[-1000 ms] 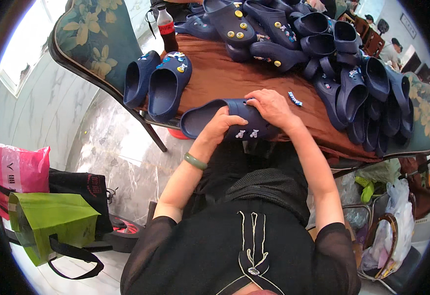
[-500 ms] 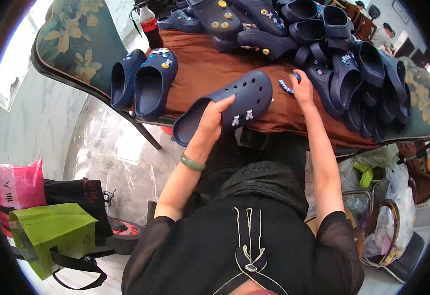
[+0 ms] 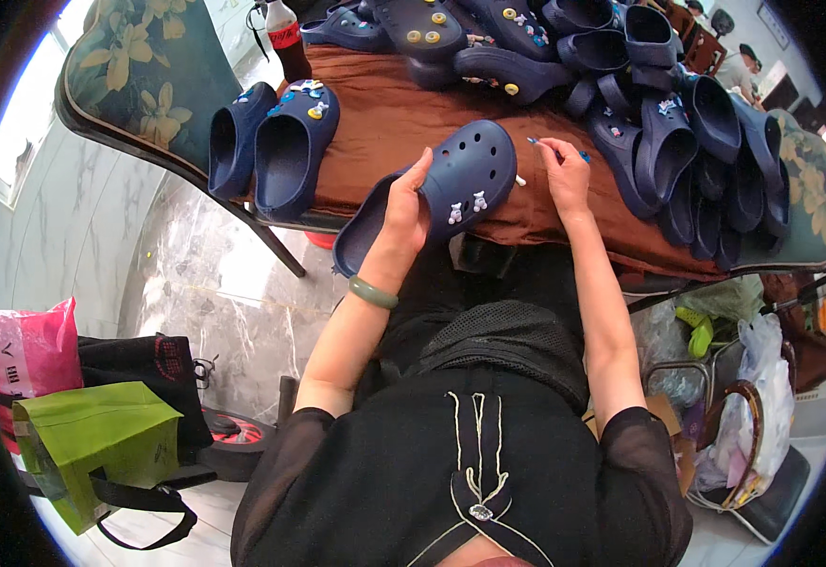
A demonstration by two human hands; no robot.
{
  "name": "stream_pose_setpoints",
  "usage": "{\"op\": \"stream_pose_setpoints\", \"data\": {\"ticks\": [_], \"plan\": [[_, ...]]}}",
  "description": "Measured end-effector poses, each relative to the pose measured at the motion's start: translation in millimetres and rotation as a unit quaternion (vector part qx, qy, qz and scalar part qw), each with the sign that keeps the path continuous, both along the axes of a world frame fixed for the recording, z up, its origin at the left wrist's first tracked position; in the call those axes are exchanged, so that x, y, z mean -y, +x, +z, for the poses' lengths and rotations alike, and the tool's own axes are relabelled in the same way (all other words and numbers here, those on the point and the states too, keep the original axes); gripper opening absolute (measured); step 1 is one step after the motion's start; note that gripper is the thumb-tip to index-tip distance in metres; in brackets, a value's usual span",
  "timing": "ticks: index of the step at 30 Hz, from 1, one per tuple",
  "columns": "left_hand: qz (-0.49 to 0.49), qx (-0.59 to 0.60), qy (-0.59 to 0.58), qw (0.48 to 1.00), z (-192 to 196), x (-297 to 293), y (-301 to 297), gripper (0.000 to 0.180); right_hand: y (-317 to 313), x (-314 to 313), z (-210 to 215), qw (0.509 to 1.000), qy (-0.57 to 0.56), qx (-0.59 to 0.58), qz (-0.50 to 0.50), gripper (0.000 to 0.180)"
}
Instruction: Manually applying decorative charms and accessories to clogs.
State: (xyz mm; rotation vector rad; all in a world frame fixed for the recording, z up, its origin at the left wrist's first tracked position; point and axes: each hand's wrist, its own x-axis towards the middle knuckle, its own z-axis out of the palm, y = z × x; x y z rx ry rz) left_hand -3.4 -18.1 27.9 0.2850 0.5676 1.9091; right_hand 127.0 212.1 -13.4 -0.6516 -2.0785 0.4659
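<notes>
My left hand (image 3: 407, 210) is closed round the side of a navy clog (image 3: 474, 161), thumb on top. The clog is tilted, with its holed toe pointing up and right. Two small white bear-shaped charms (image 3: 468, 207) sit in its lower side, while the other visible holes are bare. Just right of the toe, my right hand (image 3: 567, 175) pinches a small bluish piece (image 3: 532, 141) at its fingertips; its kind is too small to make out. Beside the right fingers, a bit of blue (image 3: 585, 157) shows, partly hidden. A small white piece (image 3: 520, 180) lies near the toe.
A brown cloth (image 3: 389, 104) covers the bench. Two decorated navy clogs (image 3: 297, 151) stand at the left, near a dark drink bottle (image 3: 286, 42). Many more clogs (image 3: 663, 142) are piled at the back and right. Bags, one green (image 3: 101, 435), stand at lower left.
My right hand has drawn left toward the clog, with a small piece now at its fingertips. The blue-and-white charm beside it is no longer plainly visible. The held clog has shifted slightly.
</notes>
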Motion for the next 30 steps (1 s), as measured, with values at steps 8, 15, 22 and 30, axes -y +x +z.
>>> {"op": "stream_pose_setpoints", "data": {"ticks": [8,15,22,30], "plan": [[0.028,-0.007,0.001,1.0,-3.6,-0.7,5.4,0.041,-35.1,66.0,30.1,0.977,0.179,-0.086,0.073,0.02],[0.03,0.006,0.007,1.0,-12.8,3.2,3.7,0.035,-11.4,87.5,28.4,0.981,0.171,0.011,0.093,0.026],[0.049,-0.012,0.006,0.999,-23.0,0.5,2.4,0.026,-16.3,84.9,28.1,0.987,0.118,0.049,0.094,0.027],[0.026,-0.002,0.008,1.0,-17.0,3.1,0.2,0.023,-15.0,76.8,29.9,0.985,0.138,0.093,0.051,0.023]]}}
